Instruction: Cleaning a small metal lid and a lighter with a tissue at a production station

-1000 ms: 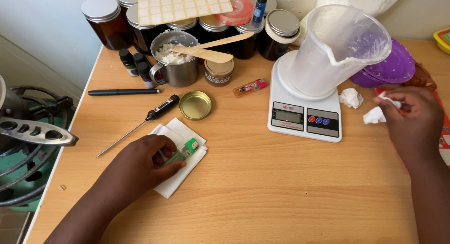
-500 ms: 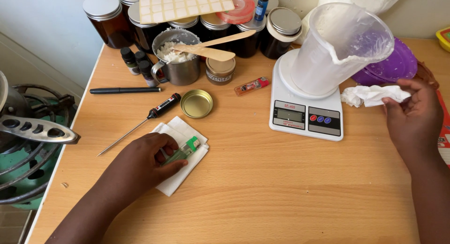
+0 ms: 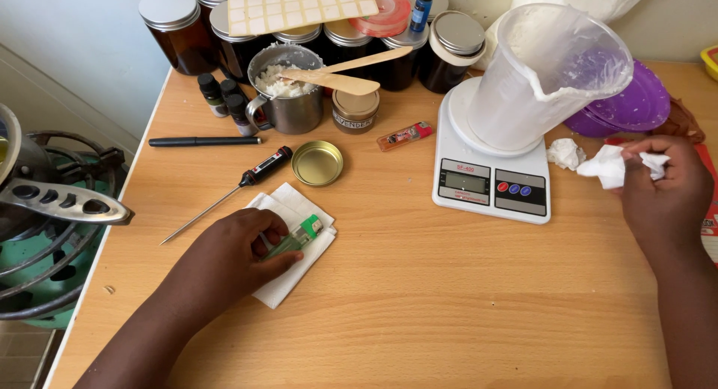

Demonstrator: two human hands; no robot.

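Head view. I look down on a pale wooden tabletop (image 3: 419, 299). My left hand (image 3: 232, 258) lies palm down on a folded white paper napkin (image 3: 295, 284) near the front left of the table, its fingers curled around a small green plastic lighter (image 3: 298, 238) that rests on the napkin; the lighter's metal head points up and to the right, clear of the fingertips. My right hand (image 3: 666, 194) is at the right edge of the table, fingers closed on a crumpled white tissue (image 3: 617, 164), which sticks out to the left of the knuckles. A second small wad of white tissue (image 3: 565, 153) lies on the table just beside it, touching neither the hand nor the scale.

Between the hands stands a white digital kitchen scale (image 3: 490, 183) carrying a tilted translucent plastic measuring jug (image 3: 546, 75) with white residue on its walls. Behind the jug lies a round purple plastic lid (image 3: 636, 105).

Above the napkin I see a shallow gold metal tin lid (image 3: 317, 162), a black-handled probe thermometer (image 3: 224, 194) lying aslant, and a black pen (image 3: 203, 141). Further back stands a steel mug of white wax flakes (image 3: 288, 97) with two flat wooden stirring sticks (image 3: 344, 73) across its rim, beside a small amber jar (image 3: 354, 111), a red lighter (image 3: 404, 136) and a row of dark amber glass jars with silver lids (image 3: 176, 30). A green gas burner (image 3: 45, 232) stands off the table's left edge.
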